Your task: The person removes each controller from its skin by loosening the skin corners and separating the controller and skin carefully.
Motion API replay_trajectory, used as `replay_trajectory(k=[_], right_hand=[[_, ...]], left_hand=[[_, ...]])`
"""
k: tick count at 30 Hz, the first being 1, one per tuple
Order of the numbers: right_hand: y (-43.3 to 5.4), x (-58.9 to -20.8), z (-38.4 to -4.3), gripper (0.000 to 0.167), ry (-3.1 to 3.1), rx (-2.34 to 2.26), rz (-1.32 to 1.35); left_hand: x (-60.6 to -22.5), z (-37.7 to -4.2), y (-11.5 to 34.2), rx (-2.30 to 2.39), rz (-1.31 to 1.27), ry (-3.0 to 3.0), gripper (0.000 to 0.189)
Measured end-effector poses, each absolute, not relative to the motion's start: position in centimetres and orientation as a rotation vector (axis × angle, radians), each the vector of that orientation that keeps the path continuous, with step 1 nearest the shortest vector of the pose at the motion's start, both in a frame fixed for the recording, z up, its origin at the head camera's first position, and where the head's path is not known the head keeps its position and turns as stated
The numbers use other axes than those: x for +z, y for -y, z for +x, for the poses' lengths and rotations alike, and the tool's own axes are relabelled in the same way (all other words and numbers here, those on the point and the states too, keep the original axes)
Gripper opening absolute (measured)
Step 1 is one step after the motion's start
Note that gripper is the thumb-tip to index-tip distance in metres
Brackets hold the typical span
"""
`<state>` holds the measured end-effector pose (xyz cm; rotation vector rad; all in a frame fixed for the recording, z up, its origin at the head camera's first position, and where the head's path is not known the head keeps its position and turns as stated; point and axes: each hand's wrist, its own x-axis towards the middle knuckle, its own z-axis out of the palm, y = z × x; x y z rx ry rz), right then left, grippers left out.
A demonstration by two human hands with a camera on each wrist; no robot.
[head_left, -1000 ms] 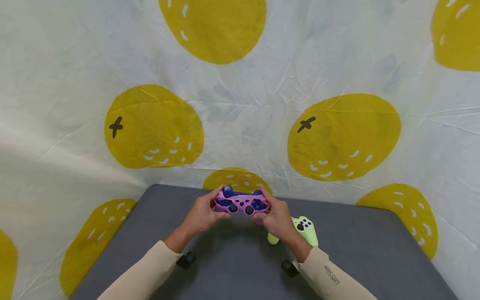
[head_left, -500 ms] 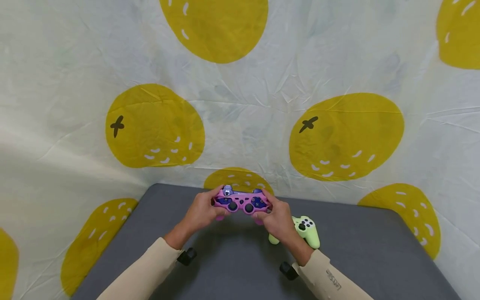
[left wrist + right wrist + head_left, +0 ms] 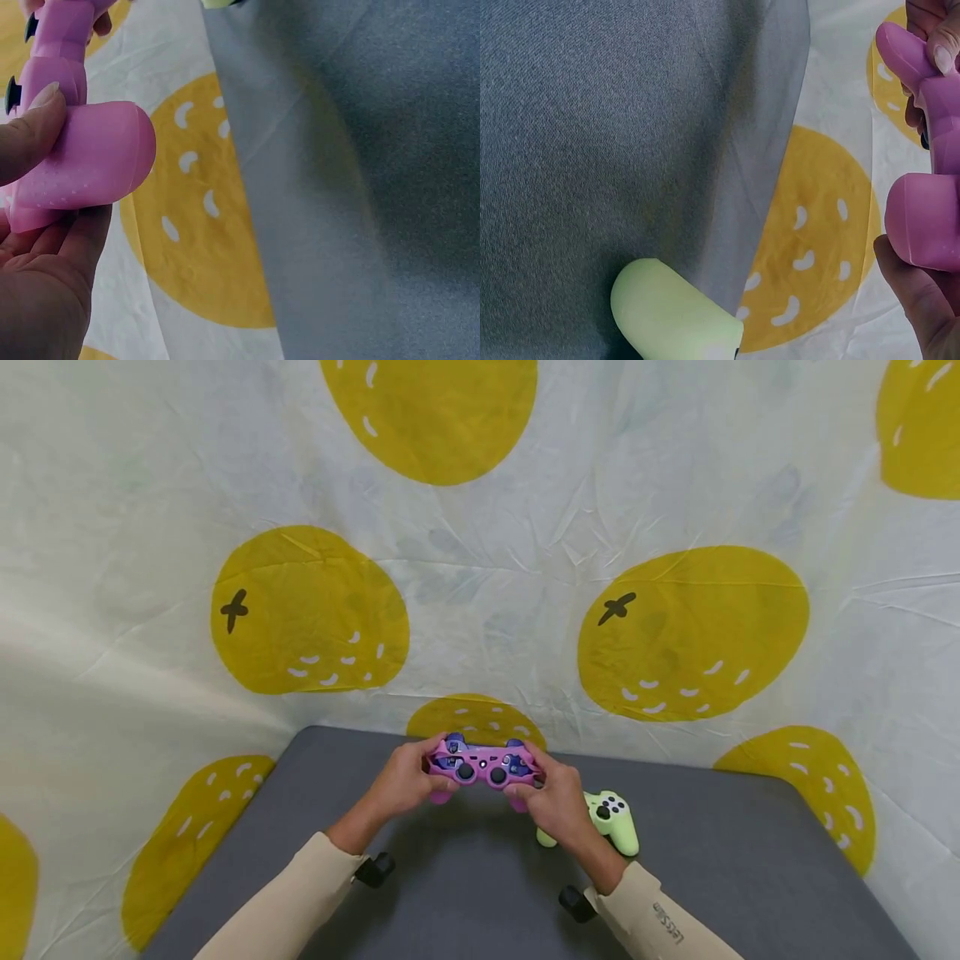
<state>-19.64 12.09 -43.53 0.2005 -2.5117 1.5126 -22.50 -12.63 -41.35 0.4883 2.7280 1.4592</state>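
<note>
In the head view, a blue game controller [image 3: 480, 748] sits in a pink silicone cover [image 3: 482, 776], held up over the grey table between both hands. Its two black thumbsticks face me, and blue shoulder buttons show along the top. My left hand [image 3: 401, 783] grips the left end, and the left wrist view shows the thumb on the front of the cover [image 3: 97, 154] and fingers beneath its handle. Gripping the right end, my right hand [image 3: 557, 802] has fingers at the top corner and its thumb low on the front. Part of the blue face shows through the cover's openings.
A pale yellow-green controller [image 3: 621, 828] lies on the table [image 3: 465, 893], partly hidden behind my right wrist. White cloth [image 3: 480, 635] printed with large yellow fruit hangs right behind the table's far edge. Black wrist cameras sit under both cuffs.
Both hands keep their grip at nearly the same spot. The controller has tilted slightly, and the cover's openings frame the blue face a little differently, with both pink handles now showing below.
</note>
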Motion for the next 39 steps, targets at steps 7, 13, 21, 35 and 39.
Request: replay_trajectory(k=[7,13,21,35,39], right_hand=[[-11.78,-43.50,-19.60,0.072,2.520,1.497,0.194],[-11.56,-43.30,-19.79,0.069,2.542,1.452,0.183],[-11.48,-43.11,-20.20,0.069,2.599,1.439,0.134],[-11.08,-43.25,-20.26,0.067,2.634,1.458,0.116],[-11.04,-43.23,-20.52,0.066,2.631,1.462,0.122]], left_hand=[[-41.45,-22.95,12.82,1.425,0.496,-2.718,0.076],[-41.22,-22.77,12.68,1.409,0.449,-2.744,0.080],[-41.47,-22.35,12.47,1.474,0.380,-2.786,0.078],[-41.86,-22.34,13.09,1.463,0.401,-2.815,0.070],[-41.78,-22.51,13.21,1.466,0.424,-2.801,0.069]])
